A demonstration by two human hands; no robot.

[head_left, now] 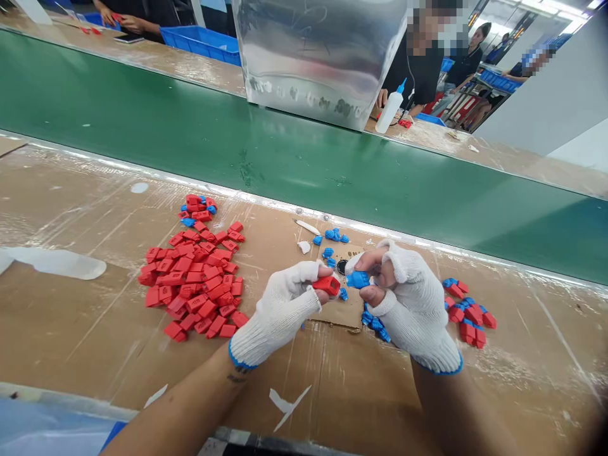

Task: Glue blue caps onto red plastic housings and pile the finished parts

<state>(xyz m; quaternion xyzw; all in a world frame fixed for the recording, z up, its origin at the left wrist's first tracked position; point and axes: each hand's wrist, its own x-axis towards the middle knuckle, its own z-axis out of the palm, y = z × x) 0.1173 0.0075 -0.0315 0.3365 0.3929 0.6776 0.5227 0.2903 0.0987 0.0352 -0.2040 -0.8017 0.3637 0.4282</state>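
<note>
Between thumb and fingers, my left hand (289,294) in a white fingerless glove pinches a red plastic block (327,285) with slots in its end. Just right of it, my gloved right hand (403,291) grips a small blue plastic piece (357,279). The two parts face each other, a small gap apart. Beneath them lies a cardboard piece (327,310) with a round black item (342,266) on it. Loose blue pieces (375,323) lie near my right hand. To the left spreads a heap of red blocks (199,278).
Joined red-and-blue pieces (470,316) lie at the right, with a mixed cluster (197,209) at the upper left. A green conveyor belt (190,120) runs behind the table. Across it stand a metal panel (318,63), a squeeze bottle (390,109), a blue bin (202,43) and other people.
</note>
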